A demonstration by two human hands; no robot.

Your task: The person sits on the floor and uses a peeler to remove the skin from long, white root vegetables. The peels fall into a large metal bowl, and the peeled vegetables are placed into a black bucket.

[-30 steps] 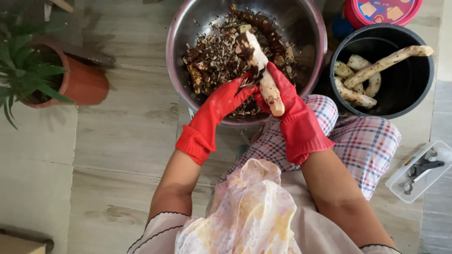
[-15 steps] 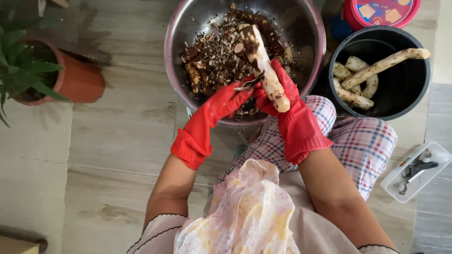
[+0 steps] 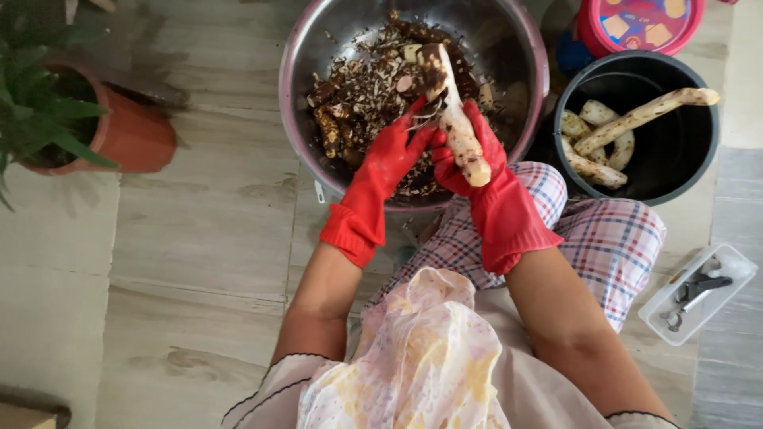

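Right hand: red-gloved right hand (image 3: 477,163) was closed around the lower part of a long pale root (image 3: 455,119), fingers wrapped about it, holding it tilted with its upper end out over the bowl.
Left hand: red-gloved left hand (image 3: 395,151) was closed on a small metal peeler (image 3: 426,117), blade set against the root's side near its darker, unpeeled top; handle mostly hidden by the fingers.
Root: lower half was pale and stripped, upper end still brown-skinned; held above the peelings, not resting in them.
Bowl: large steel bowl (image 3: 306,71) stood on the floor just ahead of the knees, holding a heap of dark brown peelings (image 3: 358,99) and a few pale scraps.
Bucket: black bucket (image 3: 699,151) stood to the right of the bowl, close beside it, with several peeled roots (image 3: 612,135) inside, one leaning out over the rim.
Behind the bucket: pink round tub (image 3: 640,24) with a patterned lid.
Right edge: clear plastic tray (image 3: 668,306) on the floor beside the checked trousers, holding dark tools too small to make out.
Left: terracotta pot (image 3: 135,139) with a green plant, well apart from the bowl.
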